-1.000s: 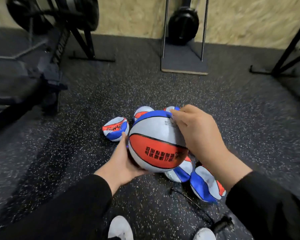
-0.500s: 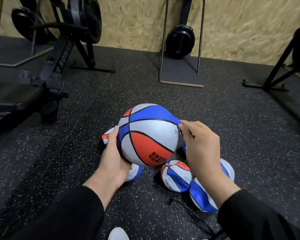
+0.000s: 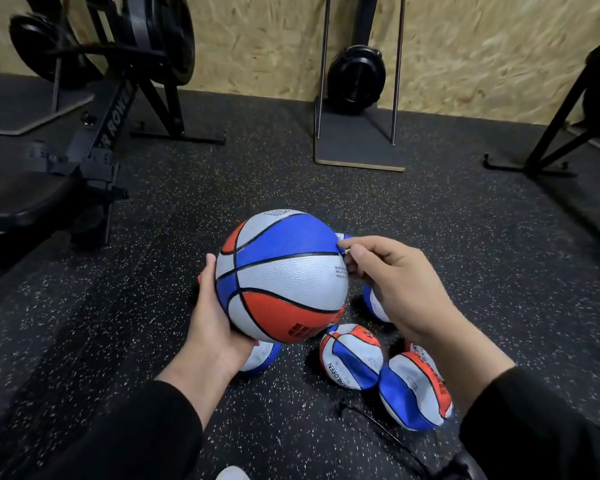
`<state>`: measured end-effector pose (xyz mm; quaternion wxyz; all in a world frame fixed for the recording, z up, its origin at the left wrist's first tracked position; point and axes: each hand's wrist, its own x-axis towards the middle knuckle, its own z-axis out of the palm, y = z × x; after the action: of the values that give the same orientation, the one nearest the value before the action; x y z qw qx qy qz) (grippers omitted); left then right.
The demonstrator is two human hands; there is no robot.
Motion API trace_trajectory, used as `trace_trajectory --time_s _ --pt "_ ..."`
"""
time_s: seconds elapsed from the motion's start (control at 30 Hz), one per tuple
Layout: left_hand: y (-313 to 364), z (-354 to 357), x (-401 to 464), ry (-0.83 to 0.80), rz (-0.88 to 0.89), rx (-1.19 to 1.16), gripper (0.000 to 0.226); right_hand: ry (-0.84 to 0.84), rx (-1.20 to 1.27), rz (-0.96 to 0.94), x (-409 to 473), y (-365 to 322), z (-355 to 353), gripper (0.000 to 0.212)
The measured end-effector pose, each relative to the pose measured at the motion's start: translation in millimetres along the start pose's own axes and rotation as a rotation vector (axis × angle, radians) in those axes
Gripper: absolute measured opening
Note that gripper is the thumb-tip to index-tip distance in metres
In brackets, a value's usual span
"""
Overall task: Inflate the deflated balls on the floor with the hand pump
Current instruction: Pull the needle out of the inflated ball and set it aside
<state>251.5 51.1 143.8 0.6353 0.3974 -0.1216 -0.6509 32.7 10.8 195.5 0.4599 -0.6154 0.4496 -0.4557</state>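
- the left hand (image 3: 211,327) cups the inflated ball (image 3: 281,277) from below and steadies it above the floor (image 3: 465,244).
- the right hand (image 3: 392,282) pinches something small and metallic, likely the pump needle, at the ball's right side.
- deflated balls (image 3: 352,362) lie on the floor beneath the right hand, waiting their turn.

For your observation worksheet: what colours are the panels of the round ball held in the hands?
Red, white and blue panels with black seams on the inflated ball, seen in the head view.

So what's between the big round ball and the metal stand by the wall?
Only bare speckled black rubber floor lies between the round red, white and blue ball and the metal stand, in the head view.
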Motion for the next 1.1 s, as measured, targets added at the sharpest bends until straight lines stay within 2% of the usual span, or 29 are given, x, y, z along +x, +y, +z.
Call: trace_trajectory --time_s 0.1,0.3,0.53,0.6,0.7,0.83,1.0,1.1 --pt "1.5 -0.7 -1.3 0.001 -0.04 -0.016 0.061 -0.081 0.134 0.065 1.6 -0.4 -6.9 0.022" --pt "-1.4 -0.5 -2.0 -0.006 -0.072 -0.02 0.06 -0.131 0.167 0.081 0.0 -6.2 -6.6 0.024" --pt "-5.1 4.1 -2.4 -0.028 -0.012 0.005 0.063 0.052 -0.137 -0.074 -5.8 -8.7 -8.4 0.014" --pt "-4.3 4.9 -2.3 -0.015 0.0 0.014 0.062 0.011 -0.166 -0.068 -7.8 -6.2 -12.1 0.008" --pt "-1.8 6.4 -3.4 -0.019 0.007 0.028 0.062 -0.042 -0.196 -0.073 -8.0 -2.3 -17.7 0.012" --pt "-1.0 8.2 -5.6 -0.03 0.032 0.054 0.063 -0.006 -0.354 -0.133 -7.5 -1.7 -16.1 0.011" --pt "-1.3 4.8 -1.9 -0.046 0.068 0.043 0.066 0.031 -0.59 -0.172 -6.1 4.1 -8.1 0.029" --pt "-0.3 3.8 -1.1 -0.044 0.059 0.037 0.066 -0.027 -0.566 -0.161 -5.7 3.2 -9.8 0.019"
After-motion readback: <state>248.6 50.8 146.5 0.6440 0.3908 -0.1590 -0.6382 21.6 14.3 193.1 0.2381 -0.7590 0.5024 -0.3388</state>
